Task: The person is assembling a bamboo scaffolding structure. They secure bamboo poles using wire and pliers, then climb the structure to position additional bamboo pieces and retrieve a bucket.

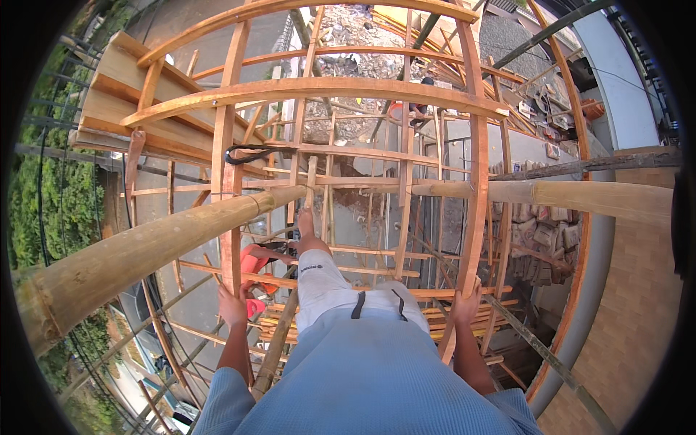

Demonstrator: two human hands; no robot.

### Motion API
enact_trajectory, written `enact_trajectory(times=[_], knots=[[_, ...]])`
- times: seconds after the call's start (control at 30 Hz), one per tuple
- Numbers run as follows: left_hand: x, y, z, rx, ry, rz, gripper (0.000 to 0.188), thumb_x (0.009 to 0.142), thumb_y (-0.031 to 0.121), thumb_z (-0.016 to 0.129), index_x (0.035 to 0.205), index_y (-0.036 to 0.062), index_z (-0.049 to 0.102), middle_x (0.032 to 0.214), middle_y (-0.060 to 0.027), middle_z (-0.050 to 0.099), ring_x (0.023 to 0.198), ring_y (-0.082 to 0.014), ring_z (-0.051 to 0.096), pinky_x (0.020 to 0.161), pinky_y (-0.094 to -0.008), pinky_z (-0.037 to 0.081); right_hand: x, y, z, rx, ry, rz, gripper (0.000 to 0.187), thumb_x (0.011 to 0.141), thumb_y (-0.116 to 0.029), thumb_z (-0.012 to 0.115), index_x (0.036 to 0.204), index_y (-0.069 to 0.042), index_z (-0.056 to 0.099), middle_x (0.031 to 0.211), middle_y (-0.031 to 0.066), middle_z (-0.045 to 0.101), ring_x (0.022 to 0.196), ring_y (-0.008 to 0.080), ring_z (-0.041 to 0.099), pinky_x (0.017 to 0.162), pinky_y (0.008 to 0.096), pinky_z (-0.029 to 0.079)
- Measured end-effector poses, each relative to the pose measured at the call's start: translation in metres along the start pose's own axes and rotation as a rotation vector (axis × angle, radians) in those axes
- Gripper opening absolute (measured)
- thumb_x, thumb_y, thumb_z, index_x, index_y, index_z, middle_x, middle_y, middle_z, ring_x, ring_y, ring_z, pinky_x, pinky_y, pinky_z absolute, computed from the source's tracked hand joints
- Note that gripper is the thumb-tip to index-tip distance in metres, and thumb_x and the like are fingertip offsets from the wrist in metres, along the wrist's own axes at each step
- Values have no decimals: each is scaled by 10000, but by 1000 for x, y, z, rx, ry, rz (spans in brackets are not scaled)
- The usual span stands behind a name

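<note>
My left hand (pixel 233 307) is closed around the lower part of a long wooden beam (pixel 230 210) on the left. On the opposite side my right hand (pixel 466 306) grips a matching wooden beam (pixel 475 174). Wooden crosspieces (pixel 312 90) join the two beams farther up, like a frame or ladder. A dark strap (pixel 246 154) loops around the left beam. One bare foot (pixel 307 223) of mine is stretched forward by a bamboo pole's end, between the two beams.
A thick bamboo pole (pixel 145 239) crosses at left, another bamboo pole (pixel 580 198) at right. Far below are rubble (pixel 348 43), stacked sacks (pixel 540 243) and a person in red (pixel 255 264). Another person (pixel 419 105) is farther off. Stacked planks (pixel 145 109) lie upper left.
</note>
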State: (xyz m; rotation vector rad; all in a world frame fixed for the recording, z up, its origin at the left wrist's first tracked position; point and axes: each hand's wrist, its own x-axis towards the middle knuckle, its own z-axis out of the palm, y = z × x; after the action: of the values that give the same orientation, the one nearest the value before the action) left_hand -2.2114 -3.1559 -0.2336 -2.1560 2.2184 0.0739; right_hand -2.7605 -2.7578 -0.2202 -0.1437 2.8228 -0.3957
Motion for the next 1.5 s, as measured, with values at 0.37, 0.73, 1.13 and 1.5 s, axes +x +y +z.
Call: enact_trajectory(times=[0.37, 0.73, 1.13, 1.5], knots=[[4, 18, -12, 21, -128, -58, 704, 966, 504, 648, 1364, -37, 436, 1260, -267, 561, 1026, -471, 649, 779, -541, 544, 10, 9, 5, -52, 18, 23, 664, 819, -255, 762, 1401, -1, 570, 1618, 195, 374, 1423, 408, 433, 1174, 470, 360], [20, 66, -35, -6, -149, -138, 661, 968, 399, 669, 1402, -27, 409, 1311, -240, 539, 1150, -451, 589, 906, -547, 512, 21, 0, -3, -59, -51, 57, 782, 806, -278, 796, 1494, -68, 490, 1610, 228, 328, 1477, 413, 340, 1196, 491, 337], [57, 164, -74, 19, -694, -93, 496, 994, 254, 648, 1387, 1, 484, 1300, -187, 594, 1120, -341, 634, 906, -472, 545, 80, -83, -99, 102, -199, 10, 660, 903, -173, 714, 1503, -67, 460, 1502, 260, 426, 1394, 407, 433, 1142, 454, 392], [99, 199, -60, -880, -1618, -433, 389, 993, 167, 648, 1350, 36, 565, 1226, -153, 664, 1063, -260, 672, 873, -420, 575, 126, -119, -27, 639, -1132, 535, 378, 973, -63, 656, 1339, 13, 604, 1170, 102, 704, 1076, 179, 645, 934, 342, 513]])
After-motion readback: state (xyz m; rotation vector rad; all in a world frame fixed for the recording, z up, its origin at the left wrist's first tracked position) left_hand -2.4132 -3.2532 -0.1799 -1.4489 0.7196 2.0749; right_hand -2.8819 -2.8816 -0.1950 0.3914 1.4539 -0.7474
